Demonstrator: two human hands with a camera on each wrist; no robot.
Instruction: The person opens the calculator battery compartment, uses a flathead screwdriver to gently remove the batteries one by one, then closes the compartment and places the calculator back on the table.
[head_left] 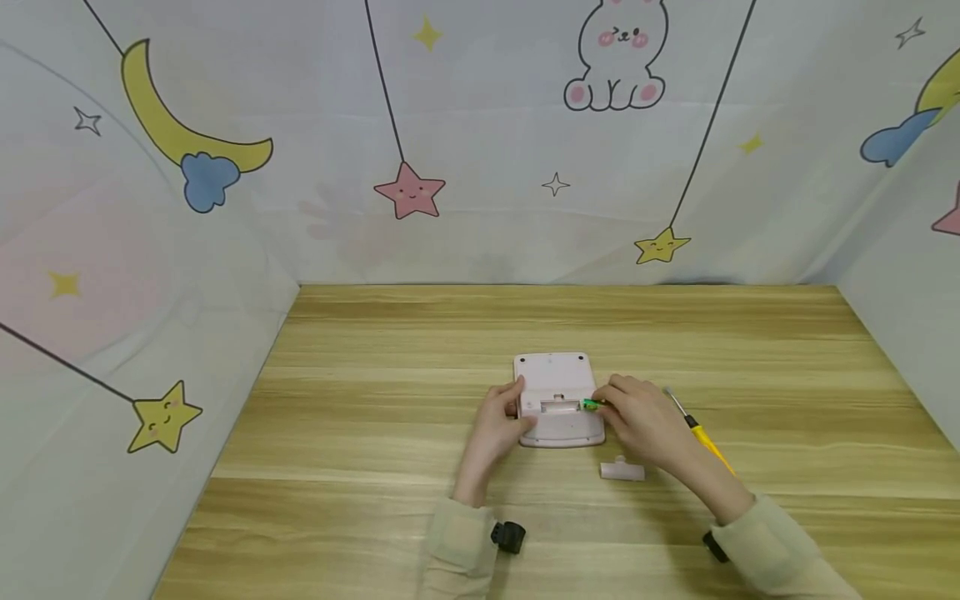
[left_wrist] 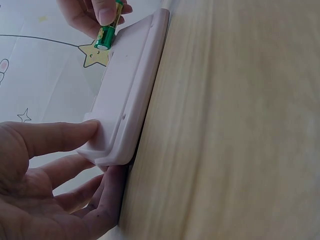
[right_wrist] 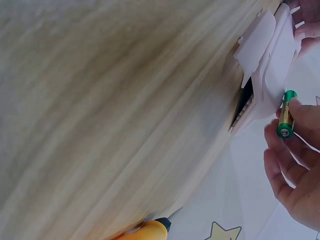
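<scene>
A pale pink calculator lies back side up on the table, its battery compartment uncovered. My left hand grips its left edge, thumb on top and fingers at the side and underneath, as the left wrist view shows. Between thumb and fingers, my right hand pinches a green and gold battery at the right end of the compartment. Whether the battery touches the calculator is hard to tell. The pink battery cover rests on the table below the right hand, apart from the calculator.
A screwdriver with a yellow and black handle lies to the right, partly behind the right forearm. The wood-grain table meets a printed cloth backdrop at its far edge, and cloth also hangs along both sides.
</scene>
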